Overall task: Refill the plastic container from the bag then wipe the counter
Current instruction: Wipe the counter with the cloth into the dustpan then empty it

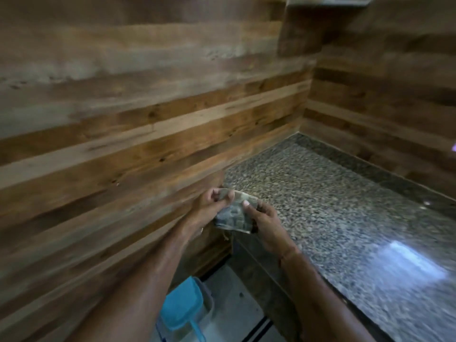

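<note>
Both left hand (206,207) and right hand (267,227) pinch the cloth (233,215) between fingers (247,205).

Speckled grey-and-tan granite worktop (345,218); brown striped wood-plank wall (123,119); grey-green checked cloth (234,214); translucent blue scoop (182,307).

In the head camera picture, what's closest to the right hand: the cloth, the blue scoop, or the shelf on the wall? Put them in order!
1. The cloth: gripped in the right hand itself, so touching.
2. The blue scoop: lower left, down in the plastic container.
3. The shelf: high up near the far corner of the wall.
</note>
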{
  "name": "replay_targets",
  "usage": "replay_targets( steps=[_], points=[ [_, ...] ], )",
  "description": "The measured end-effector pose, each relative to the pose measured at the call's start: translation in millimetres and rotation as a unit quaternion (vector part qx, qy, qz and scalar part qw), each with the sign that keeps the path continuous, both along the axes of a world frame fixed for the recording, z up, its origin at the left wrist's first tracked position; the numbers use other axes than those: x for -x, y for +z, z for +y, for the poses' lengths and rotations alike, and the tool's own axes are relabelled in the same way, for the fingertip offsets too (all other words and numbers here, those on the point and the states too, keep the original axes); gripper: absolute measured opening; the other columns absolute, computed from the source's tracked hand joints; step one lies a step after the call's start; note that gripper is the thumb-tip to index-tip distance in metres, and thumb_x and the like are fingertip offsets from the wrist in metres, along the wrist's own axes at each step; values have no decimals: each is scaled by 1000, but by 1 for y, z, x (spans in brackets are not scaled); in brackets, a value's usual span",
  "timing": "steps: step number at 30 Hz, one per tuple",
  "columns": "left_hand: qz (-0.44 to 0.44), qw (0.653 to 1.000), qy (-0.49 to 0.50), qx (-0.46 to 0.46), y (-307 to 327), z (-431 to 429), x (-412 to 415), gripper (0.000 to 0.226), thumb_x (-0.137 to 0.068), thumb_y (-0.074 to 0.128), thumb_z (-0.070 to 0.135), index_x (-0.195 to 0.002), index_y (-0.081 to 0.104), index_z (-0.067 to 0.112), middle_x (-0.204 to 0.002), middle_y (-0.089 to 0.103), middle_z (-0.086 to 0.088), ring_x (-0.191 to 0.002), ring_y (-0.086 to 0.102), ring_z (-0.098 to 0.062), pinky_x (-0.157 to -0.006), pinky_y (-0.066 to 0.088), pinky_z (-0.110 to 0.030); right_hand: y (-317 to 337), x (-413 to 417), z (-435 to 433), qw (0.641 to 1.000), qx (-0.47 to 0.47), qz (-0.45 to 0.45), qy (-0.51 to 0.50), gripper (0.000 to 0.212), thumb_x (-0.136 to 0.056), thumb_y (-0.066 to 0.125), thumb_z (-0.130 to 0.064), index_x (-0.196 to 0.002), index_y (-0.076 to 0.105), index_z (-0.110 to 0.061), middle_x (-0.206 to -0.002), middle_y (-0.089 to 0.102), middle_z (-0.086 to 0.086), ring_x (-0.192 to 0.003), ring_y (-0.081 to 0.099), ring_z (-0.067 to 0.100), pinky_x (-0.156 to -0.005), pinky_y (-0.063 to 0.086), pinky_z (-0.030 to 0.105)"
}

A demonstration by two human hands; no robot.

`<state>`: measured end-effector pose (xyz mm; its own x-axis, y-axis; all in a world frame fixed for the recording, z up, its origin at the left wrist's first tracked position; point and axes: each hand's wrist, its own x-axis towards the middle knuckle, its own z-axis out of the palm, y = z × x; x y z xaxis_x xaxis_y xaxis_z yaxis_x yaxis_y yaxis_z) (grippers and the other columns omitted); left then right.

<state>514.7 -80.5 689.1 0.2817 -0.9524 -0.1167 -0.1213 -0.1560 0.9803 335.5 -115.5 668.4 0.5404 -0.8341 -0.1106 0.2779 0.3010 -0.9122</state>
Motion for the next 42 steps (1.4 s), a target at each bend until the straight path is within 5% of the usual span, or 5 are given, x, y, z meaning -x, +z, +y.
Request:
replay_targets(
  steps=[15,23,29,35,42],
  points=[
    [-57,988,-142,4,-80,-92,127,48,-74,79,26,-105,48,45,-112,68,-6,-100,69,-25,-83,61,-48,-60,108,-10,905,33,209,-369,28,-94,72,-15,-105,56,-35,-110,68,10,-93,70,27,-82,61,47],
    [-199,950,-240,-24,-124,-150,181,39,-83,76,-2,-95,70,35,-113,71,11,-95,68,-5,-72,55,-16,-106,155,-56,891,2,278,-359,24,-97,64,-2,-112,69,-20,-126,64,5,-102,71,21,-83,65,33],
    [-261,936,-226,-72,-170,-180,195,42,-79,84,9,-114,72,29,-119,71,9,-99,69,-16,-85,60,-35,-154,173,-92,858,14,407,-314,29,-94,69,-2,-118,70,-19,-130,58,-1,-113,62,13,-79,56,10],
    [-336,914,-220,-66,-199,-187,190,50,-83,80,4,-127,67,23,-130,61,2,-94,66,-15,-61,54,-20,-180,176,-104,780,33,579,-234,43,-90,76,-34,-132,67,-34,-126,50,-4,-114,47,13,-100,50,29],
    [-378,891,-248,-48,-179,-197,187,59,-87,77,16,-142,56,23,-135,56,-7,-111,58,-21,-85,60,-44,-158,189,-98,781,38,567,-260,43,-94,72,-39,-136,63,-33,-138,47,1,-117,38,8,-109,45,37]
  ],
)
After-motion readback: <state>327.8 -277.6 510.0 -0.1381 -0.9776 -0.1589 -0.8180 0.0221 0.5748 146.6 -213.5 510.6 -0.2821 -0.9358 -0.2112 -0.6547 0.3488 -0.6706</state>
